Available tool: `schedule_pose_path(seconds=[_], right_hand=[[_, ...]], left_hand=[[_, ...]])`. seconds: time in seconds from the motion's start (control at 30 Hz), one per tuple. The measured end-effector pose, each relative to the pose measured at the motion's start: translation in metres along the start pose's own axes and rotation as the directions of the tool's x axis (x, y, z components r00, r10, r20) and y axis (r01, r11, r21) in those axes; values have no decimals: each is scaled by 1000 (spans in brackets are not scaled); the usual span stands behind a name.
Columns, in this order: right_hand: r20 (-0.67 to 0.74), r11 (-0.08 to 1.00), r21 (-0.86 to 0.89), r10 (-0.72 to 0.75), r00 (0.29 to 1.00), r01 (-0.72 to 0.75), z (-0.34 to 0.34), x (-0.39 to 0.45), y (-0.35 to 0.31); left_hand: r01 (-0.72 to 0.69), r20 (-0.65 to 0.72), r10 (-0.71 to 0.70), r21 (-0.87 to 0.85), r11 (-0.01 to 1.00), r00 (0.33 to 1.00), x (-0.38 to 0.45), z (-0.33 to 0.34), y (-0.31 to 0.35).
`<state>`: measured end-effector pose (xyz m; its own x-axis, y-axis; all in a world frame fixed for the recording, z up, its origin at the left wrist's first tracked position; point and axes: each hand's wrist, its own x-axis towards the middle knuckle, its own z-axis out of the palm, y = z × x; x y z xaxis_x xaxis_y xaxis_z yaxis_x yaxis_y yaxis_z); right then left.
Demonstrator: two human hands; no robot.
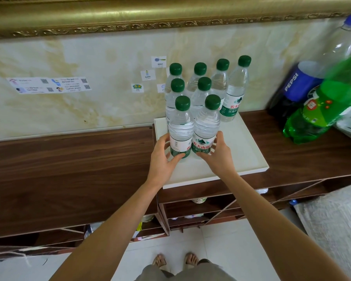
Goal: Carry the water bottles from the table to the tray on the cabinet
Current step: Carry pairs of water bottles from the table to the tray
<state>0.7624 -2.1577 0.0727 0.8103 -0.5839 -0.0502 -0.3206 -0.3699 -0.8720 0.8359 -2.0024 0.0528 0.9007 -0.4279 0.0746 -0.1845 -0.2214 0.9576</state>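
Several clear water bottles with green caps stand upright on a white tray [249, 157] on the dark wooden cabinet [69, 169]. The two nearest stand side by side at the front of the group. My left hand [163, 157] grips the left front bottle [180, 128] low on its label, thumb across the front. My right hand [217, 154] grips the right front bottle [208, 122] at its red and green label. Both bottles' bases appear to rest on the tray. The other bottles [234, 90] stand behind, toward the wall.
A Pepsi bottle [298, 86] and a green soda bottle [322, 106] lean at the cabinet's right end, with a clear blue-capped bottle [344, 37] behind. Stickers dot the wall [89, 63]. Open shelves lie below the cabinet top. A pale cloth-covered surface [336, 216] is at lower right.
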Motion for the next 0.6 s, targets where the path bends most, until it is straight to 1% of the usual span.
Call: schedule_pose_path(seconds=[0.2,0.3,0.33,0.37,0.43,0.5,0.53,0.57,0.6], right_hand=[[7,1000,-15,8,1000,-7,0,1,-1],[1,999,-10,34,999,-34,0,-4,-1],[54,999,-23,45,998,-44,4,-9,-1],[78,997,-56,49,996,-44,7,-17,1],[-5,992,-106,68,998,-68,2,-29,7],[-60,985,-162,45,997,-54,-3,-38,6],[-51,983,-180,27,998,-36,-6,-40,7],[5,981,-195,-3,1000,4,-5,-41,4],[93,974,-217,-40,995,60,0,-41,0]], left_hand=[[-13,-3,13,20,1000,1000,1,0,1],[-10,30,8,64,998,1000,-5,-2,3],[22,-29,-19,99,995,999,-16,-5,0],[57,-86,-47,116,992,995,-26,-10,-3],[79,-91,-67,126,989,994,-29,-17,-2],[96,-90,-84,136,986,992,-30,-29,2],[101,-87,-89,144,984,992,-30,-33,7],[110,-114,-93,155,982,989,-35,-40,10],[123,-153,-97,167,978,983,-43,-49,12]])
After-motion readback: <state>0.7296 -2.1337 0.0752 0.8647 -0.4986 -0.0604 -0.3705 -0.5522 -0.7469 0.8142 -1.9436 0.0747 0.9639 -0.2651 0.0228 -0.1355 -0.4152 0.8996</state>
